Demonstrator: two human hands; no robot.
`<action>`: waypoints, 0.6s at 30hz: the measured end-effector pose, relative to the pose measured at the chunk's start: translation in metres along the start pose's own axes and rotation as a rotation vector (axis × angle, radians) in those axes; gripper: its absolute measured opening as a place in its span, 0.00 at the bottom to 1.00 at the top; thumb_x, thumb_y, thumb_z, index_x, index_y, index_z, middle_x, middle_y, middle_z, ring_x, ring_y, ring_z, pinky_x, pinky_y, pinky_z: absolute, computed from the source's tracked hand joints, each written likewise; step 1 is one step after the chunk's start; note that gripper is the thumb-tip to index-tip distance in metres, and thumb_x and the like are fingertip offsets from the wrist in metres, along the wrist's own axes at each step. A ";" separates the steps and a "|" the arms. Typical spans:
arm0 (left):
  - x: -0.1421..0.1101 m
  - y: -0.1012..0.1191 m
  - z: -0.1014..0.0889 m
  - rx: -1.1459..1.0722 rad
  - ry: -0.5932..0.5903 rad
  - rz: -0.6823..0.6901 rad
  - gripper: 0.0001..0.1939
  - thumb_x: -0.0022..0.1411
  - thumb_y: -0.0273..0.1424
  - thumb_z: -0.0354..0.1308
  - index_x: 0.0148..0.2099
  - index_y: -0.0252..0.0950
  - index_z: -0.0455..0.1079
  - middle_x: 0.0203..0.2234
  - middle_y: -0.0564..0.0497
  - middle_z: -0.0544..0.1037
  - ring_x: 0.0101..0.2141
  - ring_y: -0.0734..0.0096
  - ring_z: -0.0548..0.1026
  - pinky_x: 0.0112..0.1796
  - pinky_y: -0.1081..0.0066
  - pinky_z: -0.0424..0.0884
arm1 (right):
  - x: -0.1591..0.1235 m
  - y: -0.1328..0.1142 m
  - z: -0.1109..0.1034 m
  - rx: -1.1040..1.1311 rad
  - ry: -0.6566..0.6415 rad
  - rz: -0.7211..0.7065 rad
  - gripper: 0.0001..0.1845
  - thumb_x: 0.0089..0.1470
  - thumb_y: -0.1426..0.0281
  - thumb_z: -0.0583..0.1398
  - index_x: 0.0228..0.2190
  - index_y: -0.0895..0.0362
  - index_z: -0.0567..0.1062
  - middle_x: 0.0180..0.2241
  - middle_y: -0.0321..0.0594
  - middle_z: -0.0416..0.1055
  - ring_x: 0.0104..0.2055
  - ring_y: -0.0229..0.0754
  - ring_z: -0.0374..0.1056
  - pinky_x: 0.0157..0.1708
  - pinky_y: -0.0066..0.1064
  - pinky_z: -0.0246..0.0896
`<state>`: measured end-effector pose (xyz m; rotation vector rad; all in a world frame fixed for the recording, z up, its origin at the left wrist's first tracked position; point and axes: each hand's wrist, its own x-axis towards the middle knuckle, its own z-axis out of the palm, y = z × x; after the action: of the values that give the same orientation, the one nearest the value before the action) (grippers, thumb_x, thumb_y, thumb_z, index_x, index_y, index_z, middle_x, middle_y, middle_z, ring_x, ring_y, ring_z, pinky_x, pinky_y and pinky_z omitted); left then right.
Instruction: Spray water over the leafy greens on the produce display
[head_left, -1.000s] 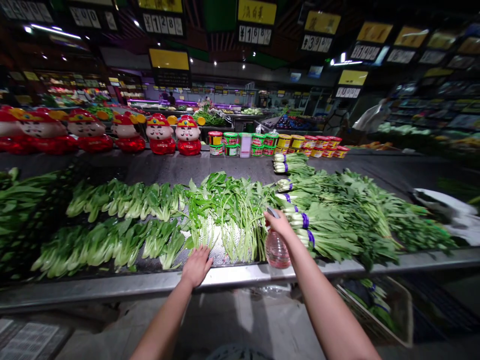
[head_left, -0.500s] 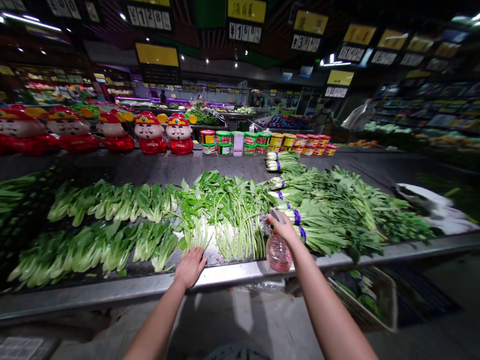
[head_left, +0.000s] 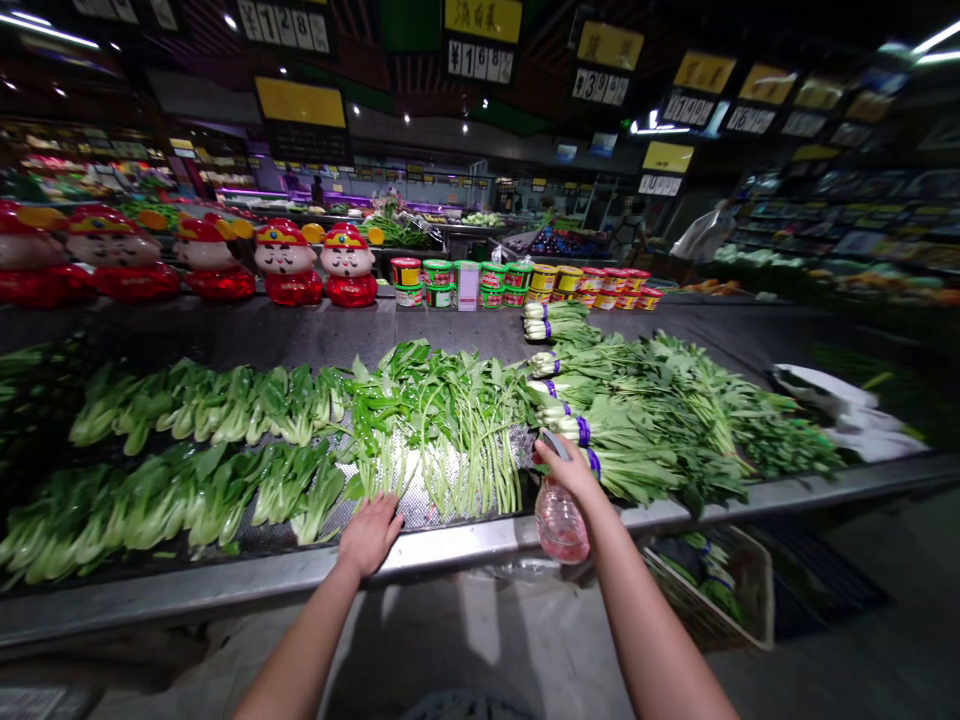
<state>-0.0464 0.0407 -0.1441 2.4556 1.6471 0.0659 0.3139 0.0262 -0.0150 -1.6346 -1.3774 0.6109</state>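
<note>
Produce counter in a market, head view looking down at both hands. **Right hand** (head_left: 570, 470) is clamped around the neck of a **plastic spray bottle** (head_left: 559, 518), fingers closed, with the bottle hanging below the hand and holding pinkish liquid. Nozzle points toward 11 o'clock, at the greens, and is partly hidden by the hand. Bottle sits just beside the stems, over the counter's front edge. **Left hand** (head_left: 370, 535) is open, palm down, fingers apart, holding nothing. Its fingers rest on a **perforated metal mat** (head_left: 420, 505) just short of the **long-stemmed leafy greens** (head_left: 439, 430), which lie in a loose pile at 12 o'clock from that hand. **Steel counter edge** (head_left: 457, 550) runs just under the hand.

Rows of **bok choy** (head_left: 202, 490) lie at 9 o'clock from the left hand. **Purple-banded bunches of greens** (head_left: 637, 450) lie at 2 to 3 o'clock from the right hand. Farther back at 12 o'clock are **plastic tubs** (head_left: 450, 283) and **red figurines** (head_left: 285, 262). **White plastic bag** (head_left: 832, 400) lies at the counter's far right. **Crate of greens** (head_left: 709, 590) sits below the counter at 4 o'clock. **Person in a white top** (head_left: 705, 232) stands in the background.
</note>
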 end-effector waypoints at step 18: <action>0.001 -0.002 0.005 0.003 0.023 -0.002 0.29 0.65 0.44 0.35 0.60 0.36 0.59 0.59 0.46 0.63 0.61 0.61 0.55 0.60 0.57 0.48 | -0.025 0.004 0.005 -0.120 0.054 -0.015 0.21 0.51 0.52 0.52 0.16 0.52 0.64 0.19 0.39 0.67 0.32 0.46 0.68 0.38 0.37 0.61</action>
<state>-0.0475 0.0421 -0.1497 2.4642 1.6607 0.0921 0.3053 0.0039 -0.0251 -1.7214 -1.4086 0.4803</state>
